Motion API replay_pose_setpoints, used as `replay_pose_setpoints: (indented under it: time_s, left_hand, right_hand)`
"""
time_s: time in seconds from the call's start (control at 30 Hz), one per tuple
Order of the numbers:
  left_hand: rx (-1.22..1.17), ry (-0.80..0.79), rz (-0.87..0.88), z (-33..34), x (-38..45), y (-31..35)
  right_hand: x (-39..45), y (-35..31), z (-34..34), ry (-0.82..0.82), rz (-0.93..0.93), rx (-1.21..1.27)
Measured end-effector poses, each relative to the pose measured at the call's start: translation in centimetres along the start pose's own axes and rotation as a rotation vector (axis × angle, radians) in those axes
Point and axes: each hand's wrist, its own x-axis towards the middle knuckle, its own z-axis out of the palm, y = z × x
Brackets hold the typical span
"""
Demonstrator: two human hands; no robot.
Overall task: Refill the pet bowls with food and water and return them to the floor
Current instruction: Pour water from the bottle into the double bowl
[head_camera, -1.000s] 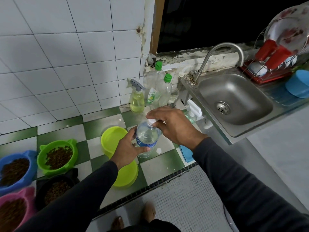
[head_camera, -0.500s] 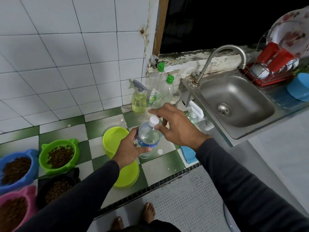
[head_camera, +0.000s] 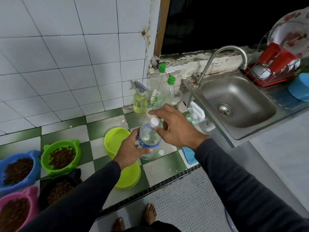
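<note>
1. 2 hands are working on 1 water bottle [head_camera: 148,139] at the middle of the bench [head_camera: 165,166]: the left hand [head_camera: 132,150] is wrapping its fingers round the bottle's body to steady it upright, while the right hand [head_camera: 175,127] is hovering over the white cap [head_camera: 154,122], thumb touching it and the other fingers spread. This looks like uncapping before pouring.
2. 2 yellow-green bowls [head_camera: 117,139] are sitting just left of the bottle, partly under the left forearm; they are showing no kibble, probably waiting for water.
3. 4 food bowls are lying at the far left, already holding kibble: a green bowl [head_camera: 61,156], a blue bowl [head_camera: 18,169], a black bowl [head_camera: 58,190] and a pink bowl [head_camera: 16,213]. None is on the floor yet.
4. Green-and-white checked tiles are covering the bench, with white wall tiles behind. A spray bottle [head_camera: 140,102] and 2 detergent bottles [head_camera: 164,87] are standing at the back, a steel sink [head_camera: 237,101] with its tap is lying to the right, and a dish rack [head_camera: 275,67] is sitting further right under a dark window.
</note>
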Motion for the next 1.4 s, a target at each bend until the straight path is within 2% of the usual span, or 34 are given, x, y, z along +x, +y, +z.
replay_pose_setpoints:
  time_s: [0.27,0.4,0.47,0.73,0.9,1.17,1.3,1.4]
  left_hand:
    - [0.007,0.001,-0.006,-0.2,0.0,0.0]
    - [0.006,0.000,-0.014,0.0,0.0,0.1]
    - [0.011,0.003,-0.014,0.0,0.0,0.1]
    - [0.033,0.003,0.005,0.0,-0.1,0.2]
    - [0.024,0.015,0.011,0.0,-0.1,0.0]
    - [0.040,0.001,0.017,0.0,-0.2,-0.1]
    - [0.016,0.006,0.014,0.1,-0.1,-0.1]
    - [0.022,0.013,0.011,0.1,-0.1,-0.1]
  right_hand:
    - [0.4,-0.2,-0.3,0.049,0.127,-0.166]
    - [0.0,-0.1,-0.2,-0.026,0.040,-0.052]
    - [0.0,-0.2,-0.1,-0.011,0.008,-0.064]
    - [0.1,-1.0,0.4,0.063,0.122,-0.185]
    - [0.0,-0.5,-0.1,-0.027,0.000,-0.066]
    - [0.2,-0.8,0.4,0.063,0.145,-0.211]
    - [0.1,-0.8,-0.2,0.005,0.054,-0.076]
    - [0.1,-0.6,-0.2,-0.008,-0.017,-0.087]
